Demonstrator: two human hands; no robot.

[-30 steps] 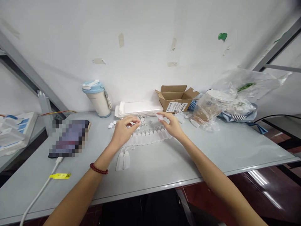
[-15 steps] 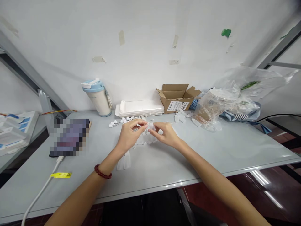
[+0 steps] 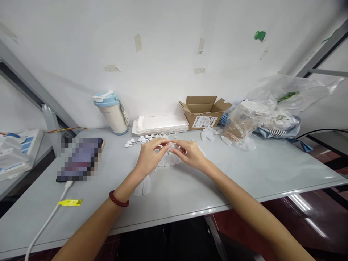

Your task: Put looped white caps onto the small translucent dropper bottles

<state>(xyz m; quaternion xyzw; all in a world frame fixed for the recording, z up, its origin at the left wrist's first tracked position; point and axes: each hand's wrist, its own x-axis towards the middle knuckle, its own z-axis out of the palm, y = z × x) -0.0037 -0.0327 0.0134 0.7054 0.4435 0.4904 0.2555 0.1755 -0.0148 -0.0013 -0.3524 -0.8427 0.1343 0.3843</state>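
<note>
My left hand, with a dark red bead bracelet on its wrist, and my right hand meet over the middle of the table. Their fingertips are pinched round a small translucent white piece, mostly covered by the fingers. Under and between the hands lie several similar translucent white pieces. Just beyond my left hand is a scatter of small white parts with thin stems. Two flat translucent strips lie nearer the table's front edge, below my left hand.
At the back stand a cream and blue tumbler, a stack of flat white packs and an open cardboard box. More translucent pieces lie before the box. Plastic bags sit right; a phone on a cable lies left.
The fingertips of my two hands have come closer together. The translucent piece, which stuck up by my right fingertips, is now more covered by the fingers.
</note>
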